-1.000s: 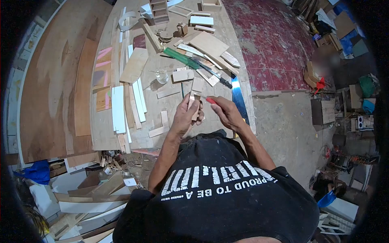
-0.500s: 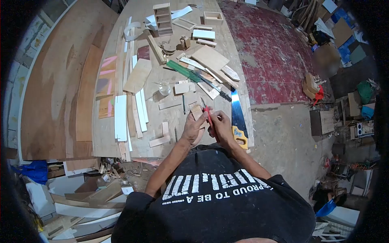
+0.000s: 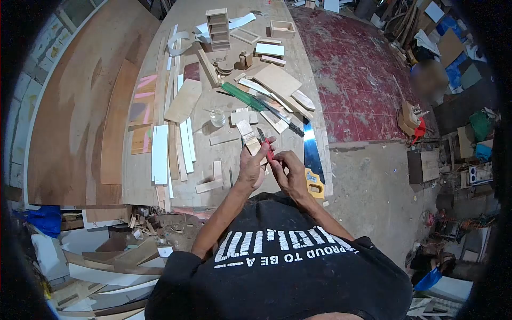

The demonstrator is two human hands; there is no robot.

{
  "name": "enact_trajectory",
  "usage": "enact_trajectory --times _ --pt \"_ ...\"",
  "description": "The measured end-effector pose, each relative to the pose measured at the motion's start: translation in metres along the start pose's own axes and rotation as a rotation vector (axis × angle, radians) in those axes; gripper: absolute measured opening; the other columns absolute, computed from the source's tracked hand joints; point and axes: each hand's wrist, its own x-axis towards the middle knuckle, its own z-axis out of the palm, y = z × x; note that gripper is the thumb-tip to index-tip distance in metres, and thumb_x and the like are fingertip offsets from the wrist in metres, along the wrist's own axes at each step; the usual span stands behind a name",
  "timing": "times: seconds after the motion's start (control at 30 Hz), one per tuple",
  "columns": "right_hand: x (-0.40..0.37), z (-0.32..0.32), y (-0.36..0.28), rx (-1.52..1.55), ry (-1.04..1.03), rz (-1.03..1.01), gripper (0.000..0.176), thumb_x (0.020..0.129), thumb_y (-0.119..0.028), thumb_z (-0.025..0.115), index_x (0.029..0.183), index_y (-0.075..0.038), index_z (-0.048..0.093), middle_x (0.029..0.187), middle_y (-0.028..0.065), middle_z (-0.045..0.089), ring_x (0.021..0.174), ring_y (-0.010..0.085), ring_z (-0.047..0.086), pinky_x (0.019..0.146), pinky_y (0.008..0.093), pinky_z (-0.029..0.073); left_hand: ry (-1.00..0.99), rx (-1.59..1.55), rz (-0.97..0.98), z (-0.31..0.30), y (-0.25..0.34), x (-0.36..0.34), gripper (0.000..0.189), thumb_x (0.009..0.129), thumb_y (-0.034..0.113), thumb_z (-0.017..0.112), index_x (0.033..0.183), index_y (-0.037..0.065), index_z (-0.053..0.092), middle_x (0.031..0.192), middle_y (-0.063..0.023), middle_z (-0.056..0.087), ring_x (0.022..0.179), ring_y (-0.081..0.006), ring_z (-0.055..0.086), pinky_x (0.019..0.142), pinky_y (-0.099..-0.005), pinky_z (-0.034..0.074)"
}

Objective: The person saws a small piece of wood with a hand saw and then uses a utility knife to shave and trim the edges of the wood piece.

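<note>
Near the front of the workbench, my left hand (image 3: 253, 169) is wrapped round a small pale wooden block (image 3: 248, 135) that sticks out beyond the fingers. My right hand (image 3: 288, 174) is closed on a red-handled knife (image 3: 268, 151), whose dark blade points up and away beside the block. Fingers of both hands meet around the red handle. Just beyond the block lie small wood pieces (image 3: 244, 115) and a glass jar (image 3: 217, 118). A handsaw (image 3: 314, 184) with a yellow handle rests to the right of my right hand.
The workbench (image 3: 205, 154) carries a green tool with a long dark shaft (image 3: 242, 96), wooden boards (image 3: 277, 80), long strips (image 3: 159, 154) and a small wooden shelf (image 3: 217, 31). Left of it stands a large wood panel (image 3: 74, 117). Offcuts (image 3: 114, 274) pile up at lower left.
The wooden block has turned and now reaches farther out from my left hand, showing its pale face. The knife and my right hand have shifted slightly left and closer to me.
</note>
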Motion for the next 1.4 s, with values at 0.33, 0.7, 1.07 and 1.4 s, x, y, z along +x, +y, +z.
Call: enact_trajectory --times 0.33,0.7,1.07,1.4 --pt "-0.008 -0.002 0.003 0.007 0.046 -0.064 0.018 0.085 -0.007 0.071 0.102 -0.002 0.071 0.094 0.0152 0.066 0.074 0.0240 0.066 0.064 0.0321 0.053 -0.036 0.084 -0.069 0.009 -0.001 -0.019 0.030 0.099 0.025 0.059 0.122 0.007 0.053 0.118 -0.0079 0.064 0.095 -0.0152 0.062 0.084 -0.0333 0.053" --pt "-0.011 0.001 0.015 -0.105 0.049 0.051 0.023 0.089 -0.016 0.069 0.088 0.004 0.059 0.074 0.0167 0.062 0.062 0.0228 0.061 0.055 0.0349 0.048 -0.017 -0.019 -0.152 0.009 -0.009 -0.023 0.029 0.097 0.030 0.062 0.119 0.011 0.057 0.117 -0.0015 0.064 0.104 -0.0136 0.059 0.092 -0.0382 0.047" --pt "-0.015 -0.025 0.031 0.410 -0.171 0.372 0.022 0.097 -0.017 0.060 0.105 -0.004 0.045 0.066 0.0001 0.054 0.056 0.0104 0.054 0.047 0.0251 0.042 -0.083 0.196 -0.024 -0.006 -0.011 -0.011 0.036 0.100 0.025 0.057 0.131 0.011 0.047 0.104 -0.0070 0.060 0.081 -0.0122 0.060 0.066 -0.0271 0.050" --pt "0.023 -0.052 0.004 -0.470 -0.461 -0.115 0.043 0.099 -0.038 0.050 0.135 -0.014 0.053 0.092 0.0130 0.064 0.084 0.0302 0.063 0.068 0.0408 0.050 -0.201 0.168 -0.187 0.014 0.036 -0.025 0.046 0.095 0.019 0.066 0.133 0.007 0.043 0.088 0.0015 0.050 0.062 -0.0042 0.043 0.046 -0.0180 0.034"
